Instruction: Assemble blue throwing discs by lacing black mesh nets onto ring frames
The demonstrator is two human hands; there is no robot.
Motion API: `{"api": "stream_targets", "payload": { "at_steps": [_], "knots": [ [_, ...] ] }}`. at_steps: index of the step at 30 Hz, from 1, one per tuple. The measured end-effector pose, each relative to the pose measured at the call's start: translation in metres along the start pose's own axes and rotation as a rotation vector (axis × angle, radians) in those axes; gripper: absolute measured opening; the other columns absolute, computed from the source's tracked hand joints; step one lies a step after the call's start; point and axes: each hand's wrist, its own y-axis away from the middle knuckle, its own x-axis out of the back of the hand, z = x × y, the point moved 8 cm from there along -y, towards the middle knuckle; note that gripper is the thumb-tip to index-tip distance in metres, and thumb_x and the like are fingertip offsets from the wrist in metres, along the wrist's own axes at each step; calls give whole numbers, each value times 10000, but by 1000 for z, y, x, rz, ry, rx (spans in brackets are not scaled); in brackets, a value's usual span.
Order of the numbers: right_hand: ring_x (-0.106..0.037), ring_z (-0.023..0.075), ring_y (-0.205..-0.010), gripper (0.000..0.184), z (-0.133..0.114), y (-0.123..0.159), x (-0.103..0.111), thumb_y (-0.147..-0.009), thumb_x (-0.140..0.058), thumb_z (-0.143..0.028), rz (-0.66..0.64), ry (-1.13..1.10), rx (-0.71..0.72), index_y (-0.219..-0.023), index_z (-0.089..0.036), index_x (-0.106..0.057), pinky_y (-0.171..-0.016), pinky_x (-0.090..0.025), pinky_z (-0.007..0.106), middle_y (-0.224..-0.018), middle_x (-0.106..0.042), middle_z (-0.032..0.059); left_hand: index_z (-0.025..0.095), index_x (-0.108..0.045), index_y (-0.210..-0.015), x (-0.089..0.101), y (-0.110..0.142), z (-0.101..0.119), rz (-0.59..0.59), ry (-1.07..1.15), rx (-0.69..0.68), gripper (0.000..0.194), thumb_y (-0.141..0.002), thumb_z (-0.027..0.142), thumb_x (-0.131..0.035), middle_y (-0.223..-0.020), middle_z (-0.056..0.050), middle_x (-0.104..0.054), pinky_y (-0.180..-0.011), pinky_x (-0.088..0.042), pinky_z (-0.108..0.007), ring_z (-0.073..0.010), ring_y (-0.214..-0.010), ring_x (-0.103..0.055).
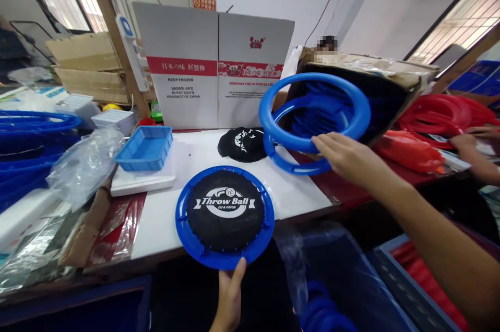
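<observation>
My left hand (228, 293) grips the near rim of a blue ring with a black mesh disc (224, 235) set inside it. The mesh carries white "Throw Ball" lettering and faces up at the table's front edge. My right hand (344, 157) is closed on the lower edge of a blue plastic ring (269, 98), raised at the mouth of a tilted cardboard box (406, 74). A second blue ring (279, 160) hangs just below it, partly hidden; whether my fingers hold it too I cannot tell. Loose black mesh discs (230, 145) lie on the white table top.
A blue tray (144, 150) sits on a white slab at left, near clear plastic bags (88, 165). A large white carton (179, 35) stands behind. To the right are red rings (433, 113) and another person's hands (469, 147). Blue bins (144, 295) stand below the table.
</observation>
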Motion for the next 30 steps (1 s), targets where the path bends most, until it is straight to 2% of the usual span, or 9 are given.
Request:
{"api": "stream_targets", "payload": {
  "at_steps": [4,7,10,14,19,22,25,28,30],
  "knots": [
    [-667,336,-1213,419,-102,29,13,-1030,-431,-62,126,-15,279,-1369,-84,-677,-1096,-560,493,-1283,-733,200,159,-701,-1253,-4,1,7,-21,-20,-21,757,-640,504,-982,-1314,-136,-758,-1295,-364,-551,-381,-1409,-603],
    [-686,323,-1204,383,-143,43,1,-1015,-491,-37,220,-90,373,-1346,-45,-683,-1088,-584,497,-1257,-747,195,166,-697,-1267,-7,3,12,-17,-7,-45,787,-626,521,-988,-1343,-135,-745,-1301,-346,-557,-384,-1425,-586],
    [-679,320,-1238,395,-147,53,-34,-1018,-495,-27,272,-179,372,-1376,-29,-663,-1086,-594,518,-1274,-742,208,176,-690,-1299,-10,7,18,-13,3,-50,813,-625,519,-988,-1324,-126,-754,-1262,-396,-592,-381,-1367,-634],
    [-661,326,-1294,450,-121,59,-83,-1030,-450,-30,341,-381,254,-1440,-58,-634,-1081,-600,559,-1295,-739,217,179,-702,-1316,-19,13,28,-79,4,-55,745,-680,468,-963,-1250,-123,-781,-1141,-529,-603,-356,-1212,-728],
    [-725,319,-1172,419,-100,59,-106,-1031,-517,-89,551,-489,58,-1427,-98,-654,-960,-667,529,-1187,-773,195,188,-699,-1318,-20,17,30,-70,9,-58,745,-675,444,-973,-1228,-122,-784,-1097,-564,-580,-354,-1211,-726],
    [-726,341,-1165,526,-102,58,-93,-1028,-564,-117,620,-502,-20,-1553,-123,-534,-930,-663,561,-1229,-749,217,203,-675,-1342,-13,17,31,-41,24,-90,765,-675,419,-982,-1209,-113,-787,-1095,-569,-532,-319,-1166,-746],
    [-710,351,-1185,668,-112,62,-56,-985,-658,-115,650,-560,-77,-1620,-176,-459,-948,-641,559,-1275,-729,215,272,-658,-1356,-3,19,41,-23,112,-157,719,-717,404,-960,-1213,-82,-784,-974,-639,-462,-260,-1058,-773],
    [-689,342,-1199,709,-121,66,-11,-960,-669,-76,613,-649,-128,-1624,-227,-472,-973,-608,541,-1293,-709,194,303,-704,-1275,0,23,63,-51,188,-249,540,-785,398,-911,-1147,-45,-792,-806,-683,-371,-202,-918,-784],
    [-687,329,-1188,708,-125,64,9,-965,-672,-97,555,-736,-118,-1622,-272,-478,-975,-595,521,-1293,-703,168,282,-741,-1202,-10,25,86,-113,193,-335,443,-803,398,-896,-1036,-34,-799,-731,-685,-331,-182,-829,-781]
  ]
}}
